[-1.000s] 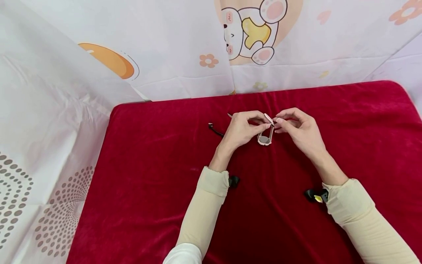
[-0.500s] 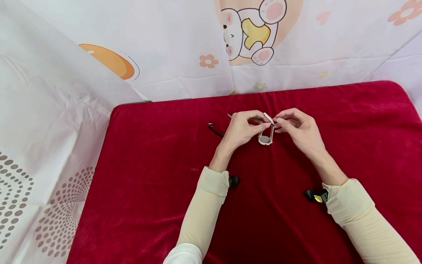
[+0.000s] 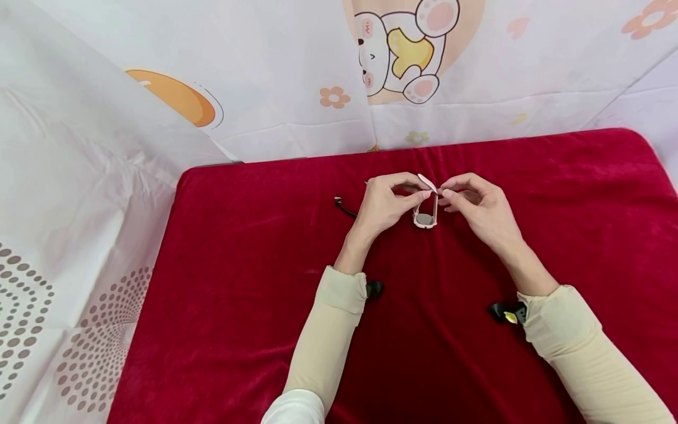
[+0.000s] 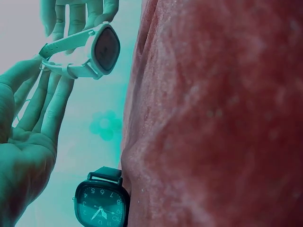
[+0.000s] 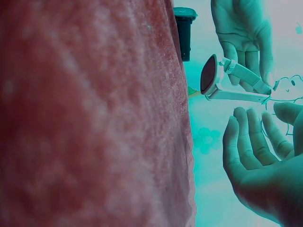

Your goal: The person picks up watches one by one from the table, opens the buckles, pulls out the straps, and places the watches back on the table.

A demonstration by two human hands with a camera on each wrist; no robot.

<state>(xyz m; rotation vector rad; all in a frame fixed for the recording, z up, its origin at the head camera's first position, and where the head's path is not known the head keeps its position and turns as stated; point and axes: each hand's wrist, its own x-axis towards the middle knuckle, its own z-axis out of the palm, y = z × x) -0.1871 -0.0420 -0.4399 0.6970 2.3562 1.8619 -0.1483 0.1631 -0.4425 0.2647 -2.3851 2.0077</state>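
A pale pink wristwatch [image 3: 424, 219] hangs above the table, its dark dial showing in the left wrist view. My left hand [image 3: 384, 203] pinches its strap [image 4: 59, 45] near the ends, between thumb and fingers. Close beside those ends, on the right, is my right hand [image 3: 479, 206]. Its fingers are bent loosely; in the right wrist view thumb and fingertips show nothing between them. Whether they touch the strap is not plain. A black watch [image 4: 102, 205] with a numbered dial stands on the table, its black strap [image 3: 345, 207] partly hidden behind my left hand.
A red velvet cloth [image 3: 254, 265] covers the table. Behind its far edge hangs a white curtain [image 3: 286, 70] with printed cartoons. Black wrist devices [image 3: 508, 313] sit at both sleeve cuffs.
My left hand has lifted the pink watch slightly and moved a little toward the far edge. My right hand has stayed almost still beside the strap.
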